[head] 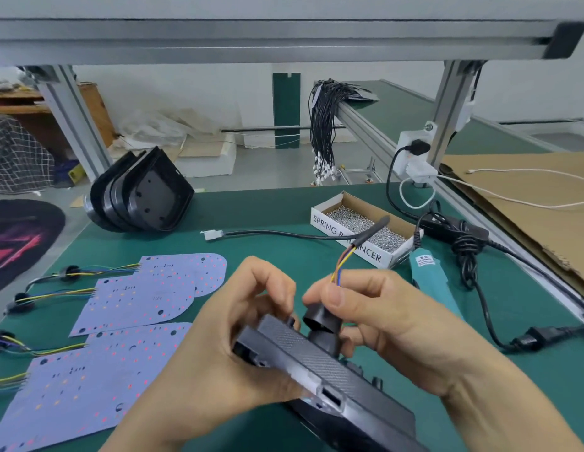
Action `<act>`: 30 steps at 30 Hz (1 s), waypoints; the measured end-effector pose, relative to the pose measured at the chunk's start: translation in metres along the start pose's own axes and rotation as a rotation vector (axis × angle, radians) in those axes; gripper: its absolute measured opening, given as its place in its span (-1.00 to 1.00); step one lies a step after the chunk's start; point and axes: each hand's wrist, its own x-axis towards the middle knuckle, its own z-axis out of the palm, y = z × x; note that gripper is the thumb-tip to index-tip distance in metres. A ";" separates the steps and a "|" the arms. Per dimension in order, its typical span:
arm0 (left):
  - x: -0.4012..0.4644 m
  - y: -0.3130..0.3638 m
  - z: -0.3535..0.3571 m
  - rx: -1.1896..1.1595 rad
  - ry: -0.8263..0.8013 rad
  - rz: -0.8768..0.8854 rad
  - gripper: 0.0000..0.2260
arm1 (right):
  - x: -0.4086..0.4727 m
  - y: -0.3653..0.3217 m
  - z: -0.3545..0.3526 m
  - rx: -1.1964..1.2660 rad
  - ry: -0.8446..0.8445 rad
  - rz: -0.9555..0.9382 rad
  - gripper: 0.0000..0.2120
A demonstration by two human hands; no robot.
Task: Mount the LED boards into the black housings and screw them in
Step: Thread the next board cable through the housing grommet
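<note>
between both hands [218, 340], textured black housing [320, 363] with round grommet [323, 321].

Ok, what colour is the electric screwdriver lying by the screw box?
Teal, with a black cord: the electric screwdriver shows best in the head view.

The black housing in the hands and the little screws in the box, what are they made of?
The black housing looks like moulded plastic: matt, with a fine woven-looking texture on its back and moulded slots. It could be something else with a textured coating. The screws in the white cardboard box look like metal: silvery and shiny, glinting in the light.
</note>
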 end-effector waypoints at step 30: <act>0.004 0.001 -0.010 -0.306 -0.066 0.057 -0.64 | -0.005 -0.002 0.009 0.021 -0.046 0.053 -0.87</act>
